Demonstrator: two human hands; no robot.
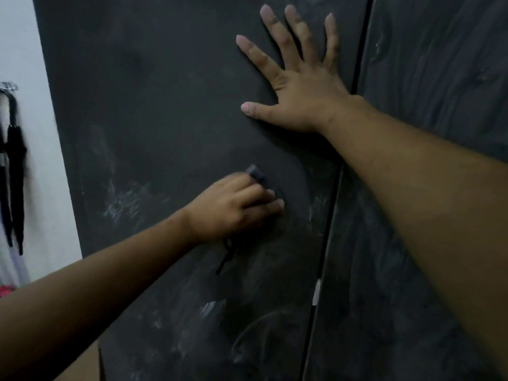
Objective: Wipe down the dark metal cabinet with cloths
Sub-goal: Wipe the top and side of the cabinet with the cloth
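Dark matte metal fills nearly the whole frame: the cabinet (165, 78) stands upright before us, with its left door (154, 138) and right door (439, 64) parted by a narrow vertical seam (362, 50) right of centre. A strip of white wall (24, 50) shows along the left edge.

We judge the cabinet to be rigid and heavy, something to work on where it stands and not to lift. A thin door panel may flex or swing under pressure, so bracing it looks sensible.

Our right hand (299, 89) lies in the upper centre, fingers straight and spread, palm flat against the left door just beside the seam. It holds nothing.

Our left hand (233, 207), lower centre, is curled around a dark cloth (256, 174) and presses it to the same door. Only a small corner pokes out above the knuckles, and a loose strand (225, 257) dangles below the wrist. The cloth looks soft and light, best bunched in the fingers as it is here.

Pale chalky streaks (129, 202) mark the door left of that hand, and more smear the lower frame, so we judge the wiping unfinished.
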